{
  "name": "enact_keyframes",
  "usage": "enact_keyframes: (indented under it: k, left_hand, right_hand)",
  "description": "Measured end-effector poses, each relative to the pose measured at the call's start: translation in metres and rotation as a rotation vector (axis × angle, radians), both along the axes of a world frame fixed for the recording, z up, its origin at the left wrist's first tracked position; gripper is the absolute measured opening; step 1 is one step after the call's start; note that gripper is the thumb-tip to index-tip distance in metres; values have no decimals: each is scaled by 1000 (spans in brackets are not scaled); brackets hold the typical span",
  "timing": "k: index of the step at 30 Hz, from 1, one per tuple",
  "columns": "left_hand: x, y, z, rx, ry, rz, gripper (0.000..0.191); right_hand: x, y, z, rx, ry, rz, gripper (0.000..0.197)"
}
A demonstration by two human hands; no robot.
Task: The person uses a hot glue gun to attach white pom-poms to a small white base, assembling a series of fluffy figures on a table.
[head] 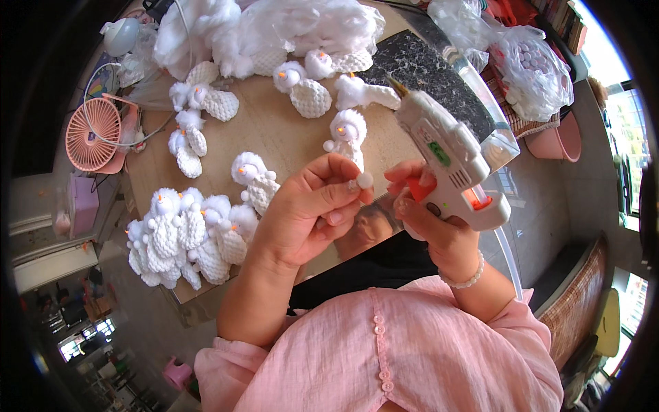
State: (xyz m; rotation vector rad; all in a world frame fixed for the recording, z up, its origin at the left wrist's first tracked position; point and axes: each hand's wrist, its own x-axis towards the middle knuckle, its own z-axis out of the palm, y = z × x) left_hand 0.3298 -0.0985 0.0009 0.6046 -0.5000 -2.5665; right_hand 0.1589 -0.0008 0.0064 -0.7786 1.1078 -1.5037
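Between the thumb and fingers of my left hand is a small white ball. My right hand grips a white hot glue gun with a red trigger; its metal nozzle points up and away to the left, and a clear glue stick trails from its rear. Just beyond my left hand a snowman doll in white knit lies on the table, with an orange nose and fluffy hood. Another snowman doll rests left of that hand. A pile of similar dolls lies at the table's left front.
White fibre stuffing is heaped at the back, with several dolls before it. A black mat strewn with fluff lies at the back right. A pink fan and its cable stand left. Plastic bags sit at right above a pink bucket.
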Motion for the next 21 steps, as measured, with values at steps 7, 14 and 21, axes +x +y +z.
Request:
enact_keyframes:
  k: [7, 14, 21]
  left_hand:
    - [-8, 9, -4, 64, 42, -70, 11]
    - [-19, 21, -9, -1519, -1038, 425, 16]
    - [-21, 18, -16, -1532, -1106, 402, 20]
  right_hand:
    - [6, -6, -3, -33, -23, -2, 26]
    - [1, -23, -22, 46, 330, -133, 16]
    - [6, -47, -27, 45, 841, -268, 15]
